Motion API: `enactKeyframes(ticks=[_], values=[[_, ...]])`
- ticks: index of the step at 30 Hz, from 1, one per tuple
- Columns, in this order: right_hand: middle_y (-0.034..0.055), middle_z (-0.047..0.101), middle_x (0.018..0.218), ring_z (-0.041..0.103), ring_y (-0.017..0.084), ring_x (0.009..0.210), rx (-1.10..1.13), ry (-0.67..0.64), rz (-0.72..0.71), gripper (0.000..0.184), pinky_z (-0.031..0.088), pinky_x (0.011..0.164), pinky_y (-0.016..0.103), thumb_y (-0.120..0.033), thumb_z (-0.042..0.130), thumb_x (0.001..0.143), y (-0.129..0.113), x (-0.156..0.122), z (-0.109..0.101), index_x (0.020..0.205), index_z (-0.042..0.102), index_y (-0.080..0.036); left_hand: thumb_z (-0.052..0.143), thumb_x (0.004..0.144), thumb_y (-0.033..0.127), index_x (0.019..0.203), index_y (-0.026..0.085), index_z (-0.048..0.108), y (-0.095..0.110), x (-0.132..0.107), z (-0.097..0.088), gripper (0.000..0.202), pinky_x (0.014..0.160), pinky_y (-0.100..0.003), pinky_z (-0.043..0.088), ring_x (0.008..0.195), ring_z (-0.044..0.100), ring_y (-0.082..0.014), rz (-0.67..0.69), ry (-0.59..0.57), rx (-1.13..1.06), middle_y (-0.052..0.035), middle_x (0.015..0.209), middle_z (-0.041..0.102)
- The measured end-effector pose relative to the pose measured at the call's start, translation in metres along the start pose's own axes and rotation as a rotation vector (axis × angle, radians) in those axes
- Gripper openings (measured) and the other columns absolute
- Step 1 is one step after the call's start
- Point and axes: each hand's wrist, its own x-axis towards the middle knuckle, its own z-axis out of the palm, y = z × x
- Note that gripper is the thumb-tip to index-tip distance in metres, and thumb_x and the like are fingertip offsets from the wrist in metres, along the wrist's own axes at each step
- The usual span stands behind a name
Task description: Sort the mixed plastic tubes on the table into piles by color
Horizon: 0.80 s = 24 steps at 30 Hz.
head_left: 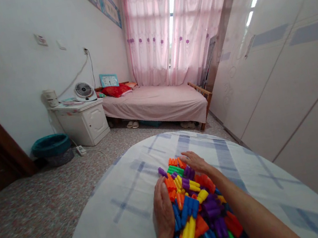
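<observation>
While the head camera looked down over a round table draped in a white cloth with pale blue checks (123,211), a heap of short plastic building blocks in orange, purple, yellow, blue, green and red (198,210) lay on the near part of that cloth, between the person's 2 forearms. The left hand (163,210) stood on its edge against the left flank of the heap, fingers straight and pressed together, palm turned to the blocks and touching them. The right hand (195,161) rested at the far end of the heap, its fingers close together and bent over the topmost orange and purple pieces; neither hand pinched a single block. Beyond the table, well apart, stood a low bed with a pink sheet (156,103) under pink curtains (162,32), a white bedside cabinet (84,124) bearing a small round fan (84,91), and a teal plastic basin (50,145) on the speckled floor.
</observation>
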Motion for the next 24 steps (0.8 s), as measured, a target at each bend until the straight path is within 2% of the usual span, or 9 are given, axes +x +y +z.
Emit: enactKeyframes(ticks=[3, 6, 8, 11, 13, 16, 19, 22, 24], values=[[0.0107, 0.047, 0.137, 0.039, 0.029, 0.126, -0.044, -0.023, 0.011, 0.052, 0.034, 0.096, 0.052, -0.057, 0.041, 0.084, -0.017, 0.013, 0.014, 0.124, 0.054, -0.026, 0.028, 0.092, 0.037, 0.124, 0.020, 0.052, -0.003, 0.001, 0.000, 0.043, 0.112, -0.037, 0.029, 0.127, 0.044, -0.0180, 0.000, 0.005, 0.014, -0.0083, 0.132, 0.053], [0.0105, 0.049, 0.134, 0.040, 0.030, 0.125, -0.070, -0.059, -0.046, 0.050, 0.034, 0.094, 0.053, -0.057, 0.046, 0.081, -0.035, 0.013, 0.021, 0.120, 0.056, -0.028, 0.028, 0.093, 0.038, 0.124, 0.019, 0.051, 0.000, 0.001, 0.001, 0.044, 0.111, -0.037, 0.031, 0.127, 0.044, -0.0182, -0.027, 0.009, 0.000, -0.0084, 0.132, 0.053], [0.0115, 0.055, 0.125, 0.049, 0.029, 0.115, -0.071, -0.099, -0.095, 0.049, 0.038, 0.090, 0.049, -0.057, 0.048, 0.080, -0.044, 0.008, 0.021, 0.116, 0.060, -0.026, 0.027, 0.093, 0.039, 0.124, 0.019, 0.051, 0.003, 0.001, 0.001, 0.044, 0.111, -0.038, 0.031, 0.127, 0.044, -0.0183, -0.049, 0.011, -0.019, -0.0085, 0.133, 0.052], [0.0096, 0.064, 0.105, 0.060, 0.023, 0.093, -0.056, -0.180, -0.168, 0.045, 0.044, 0.080, 0.036, -0.055, 0.048, 0.081, -0.054, -0.006, 0.013, 0.104, 0.066, -0.021, 0.026, 0.093, 0.040, 0.125, 0.019, 0.050, 0.007, 0.001, 0.001, 0.045, 0.112, -0.037, 0.029, 0.129, 0.042, -0.0178, -0.061, 0.001, -0.032, -0.0082, 0.135, 0.051], [0.0069, 0.066, 0.096, 0.061, 0.019, 0.085, -0.036, -0.230, -0.226, 0.041, 0.044, 0.075, 0.029, -0.053, 0.049, 0.081, -0.059, -0.019, 0.004, 0.097, 0.068, -0.020, 0.027, 0.093, 0.041, 0.127, 0.018, 0.048, 0.008, 0.001, 0.000, 0.046, 0.112, -0.035, 0.029, 0.129, 0.041, -0.0175, -0.056, 0.004, -0.028, -0.0087, 0.136, 0.049], [0.0042, 0.066, 0.095, 0.059, 0.017, 0.086, -0.003, -0.252, -0.293, 0.035, 0.043, 0.076, 0.027, -0.047, 0.048, 0.084, -0.063, -0.045, -0.012, 0.096, 0.067, -0.021, 0.026, 0.093, 0.042, 0.129, 0.017, 0.045, 0.009, 0.001, -0.001, 0.047, 0.111, -0.033, 0.030, 0.130, 0.040, -0.0169, -0.047, 0.013, -0.024, -0.0091, 0.137, 0.047], [0.0022, 0.062, 0.099, 0.058, 0.015, 0.087, 0.063, -0.191, -0.343, 0.028, 0.043, 0.080, 0.027, -0.042, 0.050, 0.084, -0.065, -0.080, -0.026, 0.098, 0.065, -0.023, 0.025, 0.093, 0.043, 0.129, 0.016, 0.045, 0.009, 0.002, -0.002, 0.049, 0.112, -0.033, 0.027, 0.130, 0.040, -0.0173, -0.047, -0.012, -0.022, -0.0099, 0.137, 0.047], [0.0012, 0.059, 0.102, 0.057, 0.015, 0.088, 0.125, -0.095, -0.388, 0.022, 0.044, 0.082, 0.028, -0.035, 0.058, 0.079, -0.066, -0.118, -0.034, 0.098, 0.063, -0.024, 0.023, 0.093, 0.043, 0.127, 0.016, 0.046, 0.008, 0.003, -0.002, 0.049, 0.111, -0.034, 0.028, 0.128, 0.042, -0.0179, -0.049, -0.031, -0.030, -0.0104, 0.135, 0.048], [0.0022, 0.057, 0.108, 0.056, 0.017, 0.095, 0.134, -0.043, -0.411, 0.024, 0.044, 0.086, 0.030, -0.031, 0.064, 0.074, -0.067, -0.143, -0.036, 0.097, 0.062, -0.024, 0.022, 0.093, 0.043, 0.126, 0.016, 0.047, 0.006, 0.004, -0.002, 0.049, 0.111, -0.035, 0.030, 0.127, 0.043, -0.0182, -0.025, -0.033, -0.027, -0.0105, 0.133, 0.050]])
